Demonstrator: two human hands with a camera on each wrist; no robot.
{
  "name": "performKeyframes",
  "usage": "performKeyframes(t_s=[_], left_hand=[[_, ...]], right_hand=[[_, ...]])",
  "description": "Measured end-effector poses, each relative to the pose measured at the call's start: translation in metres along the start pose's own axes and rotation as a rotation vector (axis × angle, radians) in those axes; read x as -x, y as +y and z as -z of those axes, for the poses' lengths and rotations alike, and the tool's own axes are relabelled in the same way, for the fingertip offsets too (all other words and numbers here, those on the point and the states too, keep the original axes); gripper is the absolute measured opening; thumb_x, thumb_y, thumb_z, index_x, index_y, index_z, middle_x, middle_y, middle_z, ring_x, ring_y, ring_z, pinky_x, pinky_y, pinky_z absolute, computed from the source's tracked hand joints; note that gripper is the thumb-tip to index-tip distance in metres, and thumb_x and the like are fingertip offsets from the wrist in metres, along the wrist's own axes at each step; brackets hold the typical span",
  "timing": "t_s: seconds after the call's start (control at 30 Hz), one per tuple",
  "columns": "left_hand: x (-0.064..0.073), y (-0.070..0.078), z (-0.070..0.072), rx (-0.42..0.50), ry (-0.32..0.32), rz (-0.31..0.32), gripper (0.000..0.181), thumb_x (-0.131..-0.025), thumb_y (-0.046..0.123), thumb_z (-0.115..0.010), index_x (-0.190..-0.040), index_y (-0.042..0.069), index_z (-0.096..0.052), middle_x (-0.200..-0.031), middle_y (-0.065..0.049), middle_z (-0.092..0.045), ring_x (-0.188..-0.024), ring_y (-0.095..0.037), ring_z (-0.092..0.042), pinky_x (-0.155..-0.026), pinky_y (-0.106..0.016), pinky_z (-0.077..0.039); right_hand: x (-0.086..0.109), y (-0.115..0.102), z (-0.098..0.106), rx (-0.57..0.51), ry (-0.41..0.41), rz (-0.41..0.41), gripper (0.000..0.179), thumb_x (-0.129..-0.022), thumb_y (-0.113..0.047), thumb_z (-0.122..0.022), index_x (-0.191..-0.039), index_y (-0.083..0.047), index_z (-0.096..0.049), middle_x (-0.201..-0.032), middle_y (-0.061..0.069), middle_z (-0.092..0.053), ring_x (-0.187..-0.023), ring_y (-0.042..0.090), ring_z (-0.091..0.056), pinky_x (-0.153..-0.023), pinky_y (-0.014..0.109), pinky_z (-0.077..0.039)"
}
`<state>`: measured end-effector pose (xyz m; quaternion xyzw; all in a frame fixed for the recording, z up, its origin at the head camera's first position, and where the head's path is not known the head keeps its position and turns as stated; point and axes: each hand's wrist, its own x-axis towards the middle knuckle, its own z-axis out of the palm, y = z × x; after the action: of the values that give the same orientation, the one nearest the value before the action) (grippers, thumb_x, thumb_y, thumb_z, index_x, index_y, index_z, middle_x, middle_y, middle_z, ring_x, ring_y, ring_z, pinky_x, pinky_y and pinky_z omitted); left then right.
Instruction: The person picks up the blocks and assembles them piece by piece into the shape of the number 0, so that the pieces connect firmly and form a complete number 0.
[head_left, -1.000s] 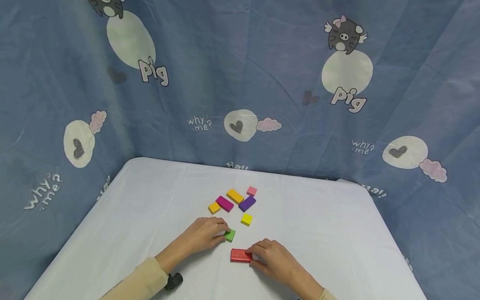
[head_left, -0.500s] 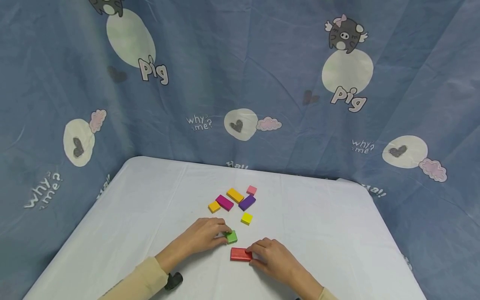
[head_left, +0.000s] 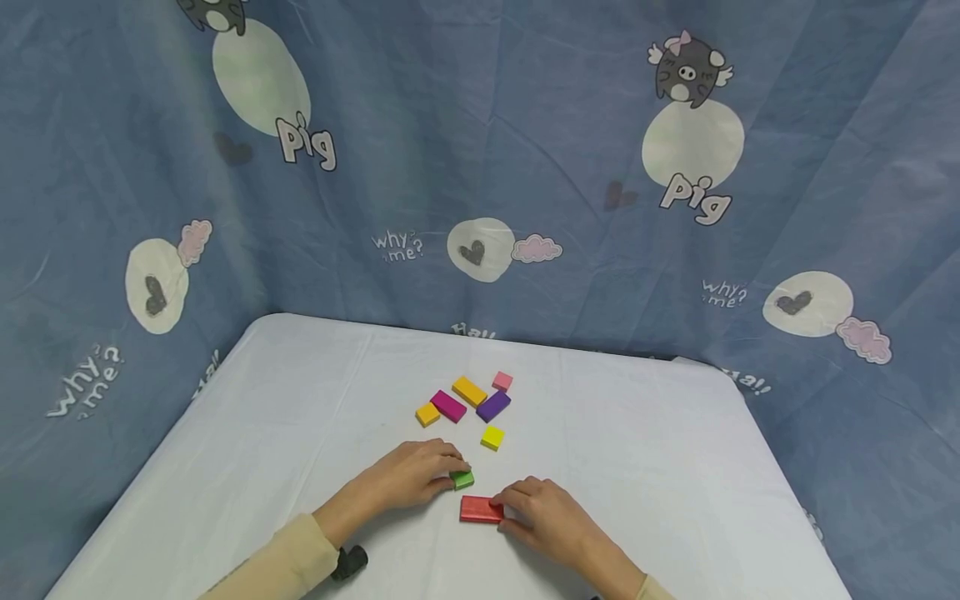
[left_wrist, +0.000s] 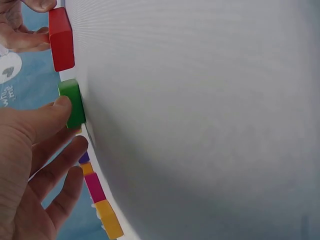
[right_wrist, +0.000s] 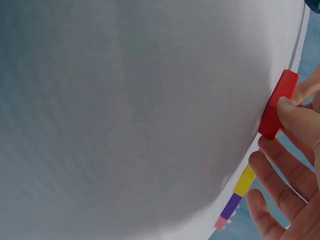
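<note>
A small green block (head_left: pixel 462 480) lies on the white table in front of the red one, its left part covered by the fingers of my left hand (head_left: pixel 411 473). In the left wrist view the thumb presses the near face of the green block (left_wrist: pixel 75 104), with the forefinger behind it. My right hand (head_left: pixel 549 518) pinches the right end of a longer red block (head_left: pixel 477 509), which lies flat and nearly crosswise. Seen from the right wrist, the thumb rests on the red block (right_wrist: pixel 274 111) and a finger reaches round its far side. A short gap separates the two blocks.
Beyond the hands lie a yellow block (head_left: pixel 492 437), a small orange one (head_left: pixel 427 414), a magenta one (head_left: pixel 448 406), a longer orange one (head_left: pixel 469 391), a purple one (head_left: pixel 493 406) and a pink one (head_left: pixel 502 381). A black object (head_left: pixel 349 563) is beside the left sleeve.
My left hand has shifted slightly right and nearer, and the green block has turned and slid that way with it. My right hand and the red block have stayed put.
</note>
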<state>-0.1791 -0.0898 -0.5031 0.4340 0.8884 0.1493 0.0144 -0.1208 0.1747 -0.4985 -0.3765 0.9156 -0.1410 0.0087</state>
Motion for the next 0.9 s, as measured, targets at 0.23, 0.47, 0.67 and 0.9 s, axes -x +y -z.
performKeyframes(t_s=[0.23, 0.47, 0.67, 0.9], left_hand=[[-0.0006, 0.0, -0.0008, -0.01, 0.011, 0.02, 0.023, -0.089, 0.023, -0.073, -0.113, 0.02, -0.074, -0.098, 0.013, -0.065, -0.092, -0.003, -0.06, -0.083, -0.026, -0.051], [0.0007, 0.0003, -0.0012, -0.014, 0.019, 0.008, 0.023, -0.089, 0.022, -0.073, -0.112, 0.02, -0.074, -0.098, 0.013, -0.067, -0.092, -0.004, -0.061, -0.083, -0.027, -0.052], [0.0003, 0.0007, -0.0017, -0.009, 0.006, 0.005, 0.022, -0.09, 0.021, -0.072, -0.112, 0.02, -0.074, -0.099, 0.014, -0.067, -0.093, -0.004, -0.062, -0.084, -0.028, -0.051], [0.0001, 0.0028, -0.0005, -0.004, -0.009, 0.011, 0.023, -0.09, 0.021, -0.072, -0.113, 0.02, -0.074, -0.098, 0.014, -0.067, -0.093, -0.004, -0.062, -0.084, -0.028, -0.052]], right_hand=[[0.0, 0.0, 0.0004, -0.002, -0.012, -0.019, 0.026, -0.09, -0.028, -0.073, -0.114, -0.021, -0.071, -0.109, -0.009, -0.068, -0.1, 0.007, -0.062, -0.084, 0.033, -0.053], [0.0002, -0.0003, 0.0001, -0.001, -0.007, -0.014, 0.025, -0.089, -0.028, -0.074, -0.113, -0.02, -0.071, -0.109, -0.008, -0.068, -0.1, 0.007, -0.062, -0.084, 0.032, -0.053], [0.0005, -0.0006, -0.0007, 0.008, 0.003, 0.0, 0.025, -0.089, -0.028, -0.074, -0.113, -0.019, -0.071, -0.108, -0.008, -0.068, -0.1, 0.007, -0.062, -0.084, 0.032, -0.053], [0.0005, -0.0009, -0.0011, 0.011, 0.017, 0.011, 0.025, -0.088, -0.027, -0.074, -0.112, -0.019, -0.071, -0.107, -0.008, -0.069, -0.099, 0.007, -0.062, -0.082, 0.031, -0.053]])
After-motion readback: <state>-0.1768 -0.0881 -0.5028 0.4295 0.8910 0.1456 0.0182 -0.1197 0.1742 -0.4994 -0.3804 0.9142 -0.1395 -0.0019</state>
